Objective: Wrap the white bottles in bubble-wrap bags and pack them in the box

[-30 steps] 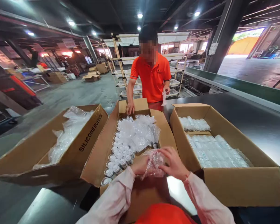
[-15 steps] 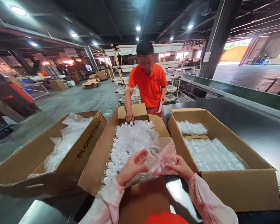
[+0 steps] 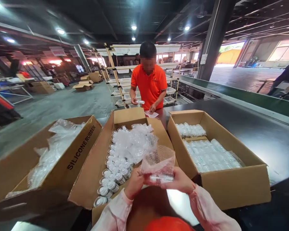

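In front of my body, a clear bubble-wrap bag (image 3: 159, 160) stands up between my two hands, with a white cylindrical bottle (image 3: 160, 178) lying sideways at its lower end. Whether the bottle is fully inside the bag I cannot tell. My left hand (image 3: 135, 183) is closed on the left end of bag and bottle. At the other end, my right hand (image 3: 181, 181) grips them with its thumb along the bottle. White-capped bottles (image 3: 113, 184) stand in rows in the open middle carton (image 3: 83, 179), just left of my left hand. Loose bubble-wrap bags (image 3: 137, 141) lie over some of them.
The right-hand carton (image 3: 233, 186) holds several wrapped bottles (image 3: 209, 154). On the left stands a carton marked SILICONE RUBBER (image 3: 82, 147), with bubble-wrap bags (image 3: 47, 157) inside. A co-worker (image 3: 149, 83) across the dark table (image 3: 245, 125) holds a white bottle and a bag.
My hands have come closer together around the bag, and the white bottle now shows clearly. The co-worker's hand has left the middle carton with a white bottle. My view has turned slightly right.
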A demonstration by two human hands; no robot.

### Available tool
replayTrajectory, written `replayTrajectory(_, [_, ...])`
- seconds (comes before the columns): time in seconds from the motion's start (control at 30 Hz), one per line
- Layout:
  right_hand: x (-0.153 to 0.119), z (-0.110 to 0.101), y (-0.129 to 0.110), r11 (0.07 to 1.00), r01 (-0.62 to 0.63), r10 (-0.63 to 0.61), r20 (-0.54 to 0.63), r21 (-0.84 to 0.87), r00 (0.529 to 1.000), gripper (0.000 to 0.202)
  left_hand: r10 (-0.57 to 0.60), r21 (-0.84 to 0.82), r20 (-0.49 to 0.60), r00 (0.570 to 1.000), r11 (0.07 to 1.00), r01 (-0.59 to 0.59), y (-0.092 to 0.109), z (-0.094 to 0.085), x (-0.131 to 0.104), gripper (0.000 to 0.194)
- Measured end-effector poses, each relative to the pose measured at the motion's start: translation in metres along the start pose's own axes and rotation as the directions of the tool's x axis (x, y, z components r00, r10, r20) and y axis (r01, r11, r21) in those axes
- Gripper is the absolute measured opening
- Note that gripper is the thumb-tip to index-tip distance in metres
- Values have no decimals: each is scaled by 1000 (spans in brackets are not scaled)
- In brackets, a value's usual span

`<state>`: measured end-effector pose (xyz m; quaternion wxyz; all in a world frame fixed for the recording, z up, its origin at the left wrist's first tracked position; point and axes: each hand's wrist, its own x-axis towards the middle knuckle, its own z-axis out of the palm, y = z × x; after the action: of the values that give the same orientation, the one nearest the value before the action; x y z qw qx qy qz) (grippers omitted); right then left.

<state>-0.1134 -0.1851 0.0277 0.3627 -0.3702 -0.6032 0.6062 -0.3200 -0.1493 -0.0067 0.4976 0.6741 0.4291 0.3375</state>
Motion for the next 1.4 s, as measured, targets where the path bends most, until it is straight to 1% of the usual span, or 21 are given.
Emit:
replayTrajectory(0.07, [-3, 3, 6, 1000, -25, 24, -160, -5, 987, 43, 164, -58, 87, 983, 986, -159, 5, -5, -3, 42])
replayTrajectory(0.13, [-5, 0, 12, 999, -47, 42, -285, -12, 958, 41, 331, -36, 162, 930, 943, -329, 10, -10, -4, 31])
replayTrajectory(0.2, [-7, -5, 16, 997, -62, 49, -273, -38, 961, 45, 398, 32, 212, 892, 910, -414, 10, -12, -5, 24])
replayTrajectory(0.27, [-10, -10, 16, 997, -53, 41, -193, -61, 980, 56, 377, 62, 212, 902, 916, -397, 7, -11, -4, 23])
replayTrajectory(0.33, [-14, -11, 12, 986, 34, -54, -120, -161, 991, 69, 345, 28, 166, 924, 935, -354, 2, -8, -4, 24])
replayTrajectory(0.43, [-22, -6, 7, 907, 216, -246, -37, -362, 969, 50, 327, -72, 109, 939, 944, -320, 3, -4, -5, 27])
replayTrajectory(0.47, [-25, -4, 6, 891, 226, -270, -62, -393, 961, 41, 331, -91, 119, 936, 943, -322, 6, -3, -6, 28])
replayTrajectory(0.53, [-27, 1, 7, 930, 116, -194, -198, -348, 961, 33, 356, -78, 194, 914, 934, -348, 14, -1, -9, 32])
replayTrajectory(0.6, [-28, 2, 9, 970, -72, -2, -307, -230, 952, 39, 365, 17, 261, 894, 924, -382, 19, 2, -12, 40])
replayTrajectory(0.67, [-28, 0, 8, 951, -217, 134, -335, -222, 933, 46, 340, 128, 262, 903, 915, -382, 18, 6, -15, 37])
replayTrajectory(0.7, [-29, -1, 6, 924, -234, 128, -333, -302, 934, 46, 321, 161, 241, 916, 917, -364, 16, 9, -15, 31])
replayTrajectory(0.8, [-32, -3, -3, 778, -49, -74, -169, -626, 983, 44, 268, 130, 132, 954, 950, -285, 7, 21, -13, 23])
replayTrajectory(0.87, [-33, -2, -8, 695, 88, -143, -17, -714, 990, 65, 187, 71, 45, 981, 979, -190, 4, 28, -7, 27])
replayTrajectory(0.93, [-32, -8, -10, 661, 107, -139, 19, -742, 990, 68, 103, 7, -6, 995, 995, -103, 4, 33, 0, 30])
replayTrajectory(1.0, [-27, -29, -10, 658, 39, -150, -80, -752, 985, 59, 56, -82, -34, 998, 995, -59, 5, 34, 8, 36])
replayTrajectory(1.07, [-16, -68, -8, 688, -98, -170, -291, -719, 942, 54, 6, -172, -82, 997, 985, -20, 4, 29, 14, 54])
replayTrajectory(1.17, [5, -146, 3, 691, -446, -77, -671, -568, 737, 42, -147, -215, -171, 974, 971, 109, 0, 14, 18, 63])
replayTrajectory(1.2, [12, -169, 9, 673, -507, -41, -712, -538, 701, 37, -191, -208, -185, 964, 966, 151, -3, 6, 18, 63])
replayTrajectory(1.27, [26, -204, 24, 642, -564, -5, -739, -519, 674, 28, -246, -200, -211, 946, 958, 205, -7, -10, 15, 66])
replayTrajectory(1.33, [36, -219, 39, 623, -565, -7, -726, -542, 688, 30, -276, -190, -243, 930, 954, 233, -11, -28, 8, 64])
replayTrajectory(1.4, [44, -220, 51, 619, -525, -43, -692, -584, 720, 37, -293, -168, -303, 907, 953, 252, -15, -46, -2, 56])
